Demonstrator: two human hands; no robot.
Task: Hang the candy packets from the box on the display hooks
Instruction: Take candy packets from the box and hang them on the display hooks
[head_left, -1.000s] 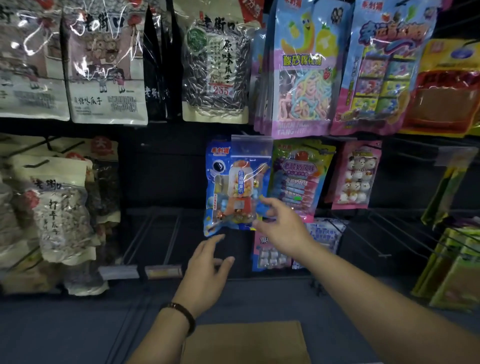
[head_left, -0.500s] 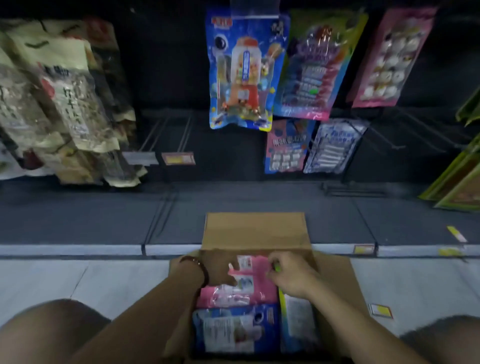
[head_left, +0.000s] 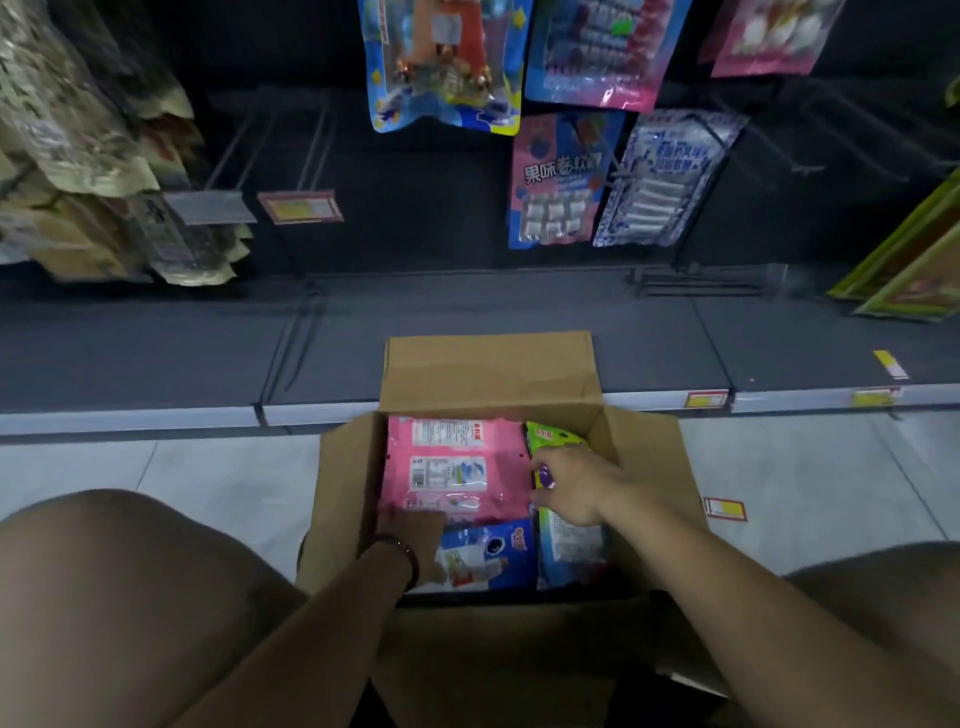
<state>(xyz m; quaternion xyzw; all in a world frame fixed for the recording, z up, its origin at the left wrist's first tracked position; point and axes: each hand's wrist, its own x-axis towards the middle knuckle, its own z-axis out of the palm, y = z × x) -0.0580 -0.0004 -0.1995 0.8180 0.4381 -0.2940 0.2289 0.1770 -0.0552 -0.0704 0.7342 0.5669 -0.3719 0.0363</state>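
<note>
Hands (head_left: 571, 486) on packets (head_left: 457, 467), between box (head_left: 488, 364) walls

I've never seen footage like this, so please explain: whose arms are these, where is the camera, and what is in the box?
No machine here: a person works with bare hands, and the one camera sits on their head, looking forward and down. So the two arms coming up from the bottom edge are the wearer's own, with a knee on either side. On the floor before them stands an open cardboard box of candy packets. The right hand grips a green packet at the box's right side. The left hand lies on the lower edge of a pink packet; whether it grips it I cannot tell. A blue packet lies next to that hand. Above, hanging packets fill some display hooks; others are bare.
</note>
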